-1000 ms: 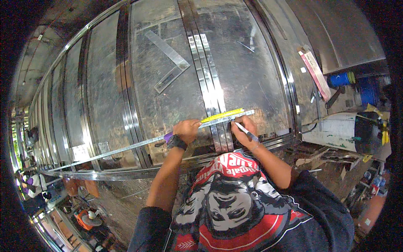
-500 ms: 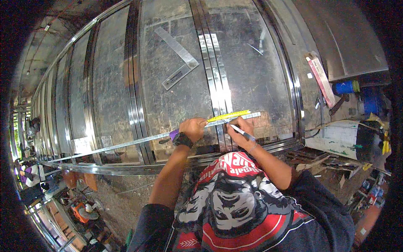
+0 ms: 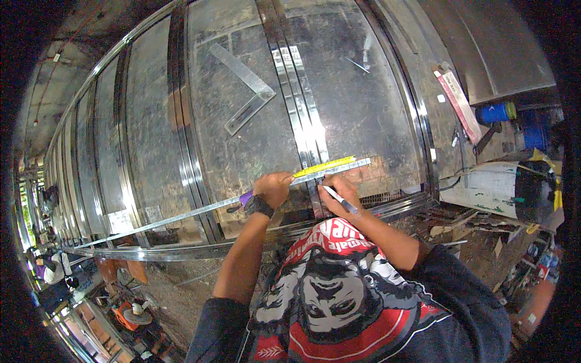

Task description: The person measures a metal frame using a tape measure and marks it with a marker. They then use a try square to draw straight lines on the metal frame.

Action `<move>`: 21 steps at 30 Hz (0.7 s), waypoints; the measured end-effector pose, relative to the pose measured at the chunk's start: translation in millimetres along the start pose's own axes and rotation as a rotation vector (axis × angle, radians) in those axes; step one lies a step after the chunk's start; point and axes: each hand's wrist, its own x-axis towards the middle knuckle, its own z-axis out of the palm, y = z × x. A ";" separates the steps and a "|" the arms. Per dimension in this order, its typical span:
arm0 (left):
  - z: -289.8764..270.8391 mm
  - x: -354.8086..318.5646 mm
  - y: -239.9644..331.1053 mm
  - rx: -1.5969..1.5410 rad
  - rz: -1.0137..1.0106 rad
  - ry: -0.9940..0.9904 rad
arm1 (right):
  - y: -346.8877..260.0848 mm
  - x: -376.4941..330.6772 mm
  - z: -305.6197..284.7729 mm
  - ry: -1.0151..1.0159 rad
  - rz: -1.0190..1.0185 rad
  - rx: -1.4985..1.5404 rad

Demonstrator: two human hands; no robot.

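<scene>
My left hand (image 3: 272,189), with a black watch on the wrist, is closed around a tape measure with a purple case (image 3: 246,197). Its yellow blade (image 3: 325,165) reaches rightward along a long, thin metal bar (image 3: 181,215) lying across the steel frame. My right hand (image 3: 342,189) grips a white marker pen (image 3: 338,197), tip pointing up and left at the polished double rails (image 3: 310,133), just below the bar. Farther off, a metal try square (image 3: 242,75) lies on the sheet between rails. My left fingers hide part of the bar.
A long pink-and-white box (image 3: 458,104) and a blue can (image 3: 496,112) lie at the right. The frame's near edge (image 3: 181,249) runs in front of me. Lower left stands an orange machine (image 3: 129,314); another person (image 3: 53,269) is at far left.
The view has shifted slightly, moving the frame and square left in the picture. My right hand and the marker have moved a little nearer to me. Both hands keep their holds.
</scene>
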 end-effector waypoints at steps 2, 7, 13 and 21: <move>0.9 1.7 -4.8 0.010 0.052 -0.002 | 2.4 2.1 1.3 0.004 -0.053 -0.026; 3.4 0.3 -6.2 0.000 0.066 0.033 | 3.5 0.6 -2.8 -0.048 -0.012 -0.015; -0.2 -1.4 -2.7 -0.024 0.025 0.028 | 3.8 0.7 -0.8 0.002 -0.043 -0.007; 5.5 -2.2 -5.7 0.013 0.044 0.106 | 16.5 0.7 -17.6 0.226 0.048 -0.147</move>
